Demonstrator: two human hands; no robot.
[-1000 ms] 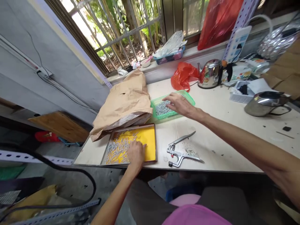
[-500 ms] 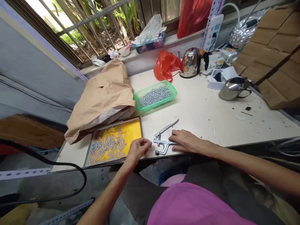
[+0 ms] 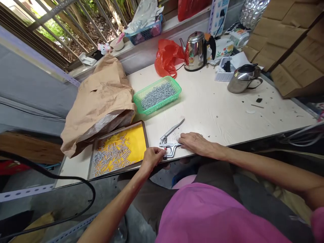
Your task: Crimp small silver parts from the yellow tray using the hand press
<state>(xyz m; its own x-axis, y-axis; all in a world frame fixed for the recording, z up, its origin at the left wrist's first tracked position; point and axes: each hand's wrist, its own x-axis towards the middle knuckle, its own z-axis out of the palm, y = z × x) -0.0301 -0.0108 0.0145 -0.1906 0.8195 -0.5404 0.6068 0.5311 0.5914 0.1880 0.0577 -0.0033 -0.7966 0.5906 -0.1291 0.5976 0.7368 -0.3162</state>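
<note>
A metal hand press tool [image 3: 169,141] lies near the front edge of the white table [image 3: 222,111], its upper handle raised. My right hand [image 3: 193,143] rests on the lower handle, fingers curled over it. My left hand [image 3: 152,158] is pinched at the tool's jaw, holding something too small to make out. Just left of it lies a brown-rimmed tray with a yellow bottom [image 3: 138,141], scattered with several small metal pieces. Farther back stands a green plastic basket [image 3: 177,88] full of similar metal pieces.
A crumpled brown paper bag [image 3: 98,98] lies behind the tray. A red plastic bag [image 3: 165,57], a steel kettle [image 3: 194,50] and a steel pot [image 3: 241,82] stand at the back. Cardboard boxes [image 3: 291,47] are stacked at the right. A black cable [image 3: 76,179] loops below left.
My right hand came back from the green basket to the tool's handle. My left hand left the yellow tray and moved right to the tool's jaw. The camera tilted down.
</note>
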